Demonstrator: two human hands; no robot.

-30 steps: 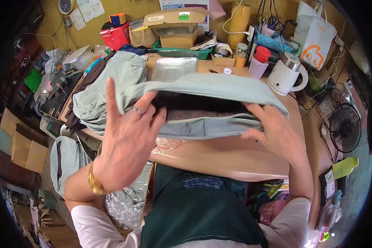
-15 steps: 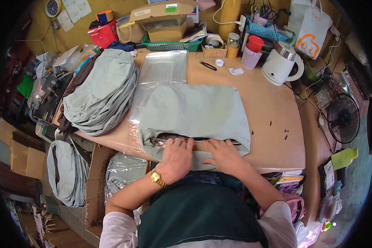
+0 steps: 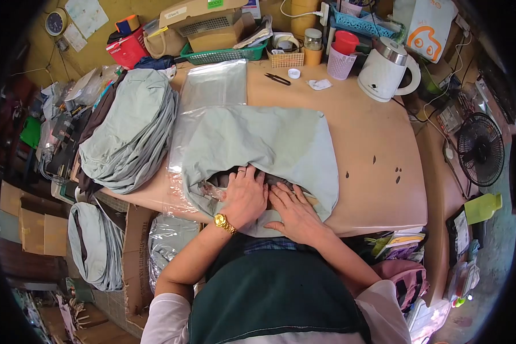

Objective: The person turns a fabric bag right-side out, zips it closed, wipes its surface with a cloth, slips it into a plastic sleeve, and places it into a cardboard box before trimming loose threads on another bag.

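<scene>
A light grey-green cloth piece [image 3: 258, 135] lies on the tan table, its dark opening facing my body. My left hand [image 3: 245, 198], with a gold watch at the wrist, rests at the opening's near edge, its fingertips reaching into the dark gap. Beside it, my right hand [image 3: 294, 213] lies on the cloth with its fingers stretched out and the thumb apart. Clear plastic sheets [image 3: 212, 86] lie behind and partly under the cloth. To the left is a thick stack of similar cloth pieces [image 3: 129, 132].
Small black snips [image 3: 277, 79], a white kettle [image 3: 383, 71], a pink cup [image 3: 340, 64] and a green basket [image 3: 223, 54] stand or lie at the back. A black fan [image 3: 480, 149] is at the right. More folded cloth [image 3: 96, 246] hangs at the lower left, near a cardboard box [image 3: 136, 264].
The cloth piece came down from the raised, held-open position onto the table. Both hands moved down to its opening, and lately the fingers have gone slightly farther over the gap.
</scene>
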